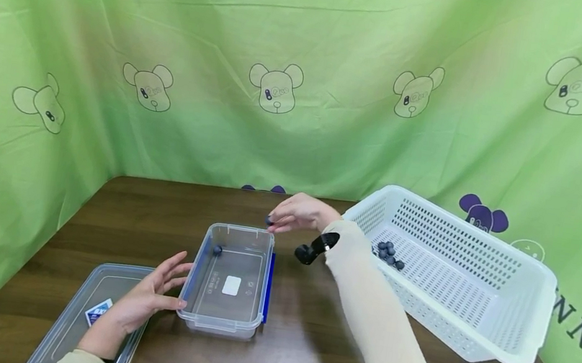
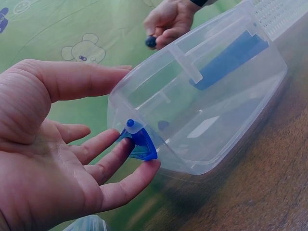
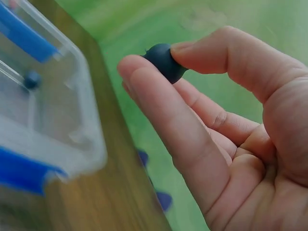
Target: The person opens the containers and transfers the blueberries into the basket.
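Between thumb and fingertips my right hand (image 1: 302,212) pinches a blueberry (image 3: 165,63), held just past the far right corner of a clear plastic container (image 1: 216,323). One blueberry (image 1: 217,250) lies inside that container, toward its far left. My left hand (image 1: 145,298) is at the container's left side, fingers spread and fairly straight. In the left wrist view its thumb (image 2: 91,81) reaches the rim, while the fingertips touch a blue side clip (image 2: 144,144) that hangs unlatched.
To the right stands a white perforated basket (image 1: 440,279) with several blueberries (image 1: 390,255) at its left end. A clear lid (image 1: 72,302) lies at the left, partly under my left forearm. A green printed curtain (image 1: 330,143) closes off the table's far edge (image 1: 183,185).
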`<state>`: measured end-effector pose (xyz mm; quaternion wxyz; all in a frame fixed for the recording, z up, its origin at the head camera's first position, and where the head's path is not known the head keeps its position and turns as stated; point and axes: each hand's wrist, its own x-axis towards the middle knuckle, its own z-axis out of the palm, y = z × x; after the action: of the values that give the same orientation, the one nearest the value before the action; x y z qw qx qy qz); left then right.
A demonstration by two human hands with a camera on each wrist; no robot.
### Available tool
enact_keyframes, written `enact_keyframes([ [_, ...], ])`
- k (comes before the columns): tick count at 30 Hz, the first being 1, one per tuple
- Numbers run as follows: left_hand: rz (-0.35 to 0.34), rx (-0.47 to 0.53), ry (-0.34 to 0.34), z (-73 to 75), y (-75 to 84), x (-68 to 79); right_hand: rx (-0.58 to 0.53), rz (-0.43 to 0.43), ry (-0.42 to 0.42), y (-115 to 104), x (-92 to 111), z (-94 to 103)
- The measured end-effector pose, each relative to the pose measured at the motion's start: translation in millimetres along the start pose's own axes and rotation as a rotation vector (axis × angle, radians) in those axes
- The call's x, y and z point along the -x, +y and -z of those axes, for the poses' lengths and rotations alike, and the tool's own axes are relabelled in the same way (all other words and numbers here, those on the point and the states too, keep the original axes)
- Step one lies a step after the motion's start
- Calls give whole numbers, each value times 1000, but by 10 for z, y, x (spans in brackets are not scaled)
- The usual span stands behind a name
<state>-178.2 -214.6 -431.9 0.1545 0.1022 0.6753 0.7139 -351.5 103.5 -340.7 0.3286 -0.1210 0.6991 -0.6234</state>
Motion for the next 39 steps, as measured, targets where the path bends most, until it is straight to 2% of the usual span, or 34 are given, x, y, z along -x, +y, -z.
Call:
enact_keyframes([
  [10,-2,-5,-3,7,-6,-2,-317,27,171,123,412,811],
  [14,-3,-5,-2,8,-9,-2,-462,19,201,197,633,1117],
  [17,-3,-5,-3,9,-9,-3,-528,30,209,262,793,1325],
  [21,2,1,-2,12,-7,-7,-588,54,219,409,991,1563],
  [26,8,2,3,12,-12,-5,-696,30,304,684,1212,1788],
  [28,8,3,5,16,-14,-2,-689,15,333,763,1261,1853],
  [31,5,2,6,18,-13,2,-619,-40,347,828,1321,1921],
  [35,5,4,8,15,-9,-6,-517,-183,323,872,1434,1976],
  [39,5,1,5,15,-8,-19,-351,-292,295,906,1520,2020],
])
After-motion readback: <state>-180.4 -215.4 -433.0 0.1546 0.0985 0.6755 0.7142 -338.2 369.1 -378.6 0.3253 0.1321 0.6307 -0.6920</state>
